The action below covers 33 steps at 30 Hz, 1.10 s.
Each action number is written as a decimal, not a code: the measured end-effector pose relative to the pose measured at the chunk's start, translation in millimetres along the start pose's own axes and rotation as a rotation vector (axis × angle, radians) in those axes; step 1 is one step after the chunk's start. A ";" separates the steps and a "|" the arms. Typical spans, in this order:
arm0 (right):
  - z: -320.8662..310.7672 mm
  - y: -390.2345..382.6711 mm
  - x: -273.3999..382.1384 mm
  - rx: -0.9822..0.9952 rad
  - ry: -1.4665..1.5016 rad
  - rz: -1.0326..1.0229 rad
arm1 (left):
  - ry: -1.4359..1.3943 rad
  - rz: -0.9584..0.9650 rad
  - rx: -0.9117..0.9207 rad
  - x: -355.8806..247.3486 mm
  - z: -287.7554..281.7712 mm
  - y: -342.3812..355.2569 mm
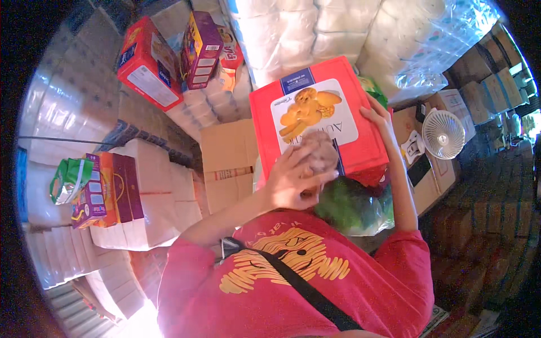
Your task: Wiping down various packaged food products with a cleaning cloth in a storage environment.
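Squarely between the two hands sits a flat red cardboard box with a white label panel picturing golden biscuits, tilted a little, in front of the chest. At its lower left, the left hand has its fingers curled around a crumpled greyish-brown cloth, which lies against the box's printed face. The right hand grips the box's right edge, fingertips bent over onto the front; its thumb cannot be made out. Just below the box is a bulging green bundle in clear plastic. Left of the box stands an open brown cardboard carton, and farther off to the upper left are an upright red-and-white carton and a purple printed carton. Beyond the box's top edge rise white plastic-wrapped packs; to its right is a round white fan.
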State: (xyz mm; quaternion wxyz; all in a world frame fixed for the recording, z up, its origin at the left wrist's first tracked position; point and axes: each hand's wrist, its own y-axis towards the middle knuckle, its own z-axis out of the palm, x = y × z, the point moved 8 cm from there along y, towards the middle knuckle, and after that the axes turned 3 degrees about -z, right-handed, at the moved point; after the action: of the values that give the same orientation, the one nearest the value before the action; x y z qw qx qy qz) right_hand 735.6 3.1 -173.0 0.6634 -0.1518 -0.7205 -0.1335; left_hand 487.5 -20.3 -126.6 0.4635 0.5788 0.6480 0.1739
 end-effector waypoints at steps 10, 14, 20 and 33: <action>11.9 -6.4 3.7 0.071 0.082 -0.003 | 0.462 -0.625 -0.185 163.5 -56.9 -13.3; -1.2 -5.4 -5.0 0.008 0.028 0.014 | -0.024 -0.192 -0.014 53.7 7.4 -20.2; 12.2 -11.4 10.8 0.074 0.117 0.020 | -0.099 0.008 -0.004 59.8 -3.2 2.9; 9.1 -4.1 8.2 0.035 -0.004 -0.017 | -0.143 -0.022 -0.054 -20.2 22.2 39.8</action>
State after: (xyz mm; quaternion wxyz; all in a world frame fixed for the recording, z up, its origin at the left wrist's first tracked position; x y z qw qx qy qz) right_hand 725.0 3.3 -165.5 0.6633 -0.1343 -0.7253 -0.1264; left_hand 526.8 -34.9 -99.5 0.5259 0.5700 0.6146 0.1445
